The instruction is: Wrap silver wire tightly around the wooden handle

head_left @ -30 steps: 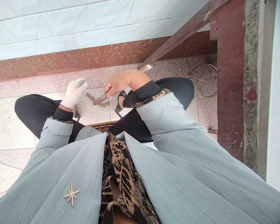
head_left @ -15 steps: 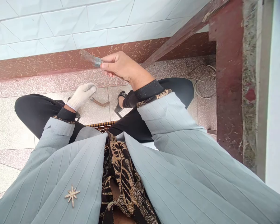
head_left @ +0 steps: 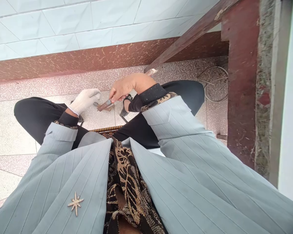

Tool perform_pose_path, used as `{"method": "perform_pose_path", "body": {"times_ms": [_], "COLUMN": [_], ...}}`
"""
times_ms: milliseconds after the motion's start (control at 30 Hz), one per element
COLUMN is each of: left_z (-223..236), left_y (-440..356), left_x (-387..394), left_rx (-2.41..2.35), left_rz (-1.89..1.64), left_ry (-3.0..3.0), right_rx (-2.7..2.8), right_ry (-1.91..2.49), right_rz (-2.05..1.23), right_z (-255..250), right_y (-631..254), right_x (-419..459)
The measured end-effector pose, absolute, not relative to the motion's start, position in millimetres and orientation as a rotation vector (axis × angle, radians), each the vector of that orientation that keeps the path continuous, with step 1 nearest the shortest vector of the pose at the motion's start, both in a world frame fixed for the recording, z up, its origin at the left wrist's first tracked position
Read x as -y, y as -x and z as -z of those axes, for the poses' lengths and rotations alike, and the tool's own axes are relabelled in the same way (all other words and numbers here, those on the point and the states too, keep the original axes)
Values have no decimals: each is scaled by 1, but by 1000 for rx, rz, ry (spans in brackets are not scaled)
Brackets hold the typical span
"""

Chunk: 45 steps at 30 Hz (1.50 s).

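My left hand (head_left: 86, 100), in a white knit glove, is closed with its fingers curled together. A short piece of brown branch (head_left: 109, 108) sticks out beside its fingertips; the grip itself is hidden. My right hand (head_left: 123, 87), bare, pinches a small flat wooden stick wound with thin grey wire (head_left: 108, 103). The stick's bare brown end (head_left: 102, 107) slants down and left, overlapping the branch in this view. Only a small gap shows between the two hands, which are held above the floor between my knees.
A dark red wooden post (head_left: 241, 97) with a diagonal brace (head_left: 185, 39) stands on the right. Near it, a pale cable (head_left: 216, 100) lies coiled on the speckled floor. White wall tiles (head_left: 63, 19) rise ahead above a red-brown skirting (head_left: 75, 58). A woven edge (head_left: 107, 130) shows below my hands.
My right hand has come down toward my left hand, and the wire-wound stick has swung from pointing up-left to pointing down-left. My gloved hand has barely moved.
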<state>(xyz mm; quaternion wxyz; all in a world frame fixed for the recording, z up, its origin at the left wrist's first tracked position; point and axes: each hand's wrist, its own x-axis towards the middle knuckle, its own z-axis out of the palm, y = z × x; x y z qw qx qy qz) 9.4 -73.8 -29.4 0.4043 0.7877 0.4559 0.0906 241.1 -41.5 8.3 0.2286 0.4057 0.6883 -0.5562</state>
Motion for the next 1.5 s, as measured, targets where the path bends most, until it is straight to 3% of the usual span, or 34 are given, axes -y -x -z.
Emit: {"method": "perform_pose_path", "body": {"times_ms": [400,533,667,767,900,1133,1267,1500], "left_z": [35,34,31,22,12,16,20,21], "left_y": [-6,-15,-16,-14,-11,-6,-5,-7], "left_x": [68,70,75,79,79,73,73,71], "left_rx": [-1117,-1114,-1063,-1032,-1115,-1207,-1219,-1173], "left_rz": [-406,-453,-415,-349,-286,-357,-379,-333], "left_ry": [-1721,-1648,-1615,-1673,-1829,-1880,-1880,-1871], "right_rx": [-2074,-2259,-2339,-2265,-2207,-1834,-1845,-1896], "right_ry": [-1113,-1024,-1408,-1913,-1933,-1274,-1103,-993], "right_rz": [1965,2300,2564,2139,1428,1651,1851,1922], "right_z": [-15,-8,-7,-11,-14,-20,-22,-24], "right_y": [-254,-260,-258,-253,-248,-246,-249,-250], "right_x": [38,38,39,37,35,40,41,41]}}
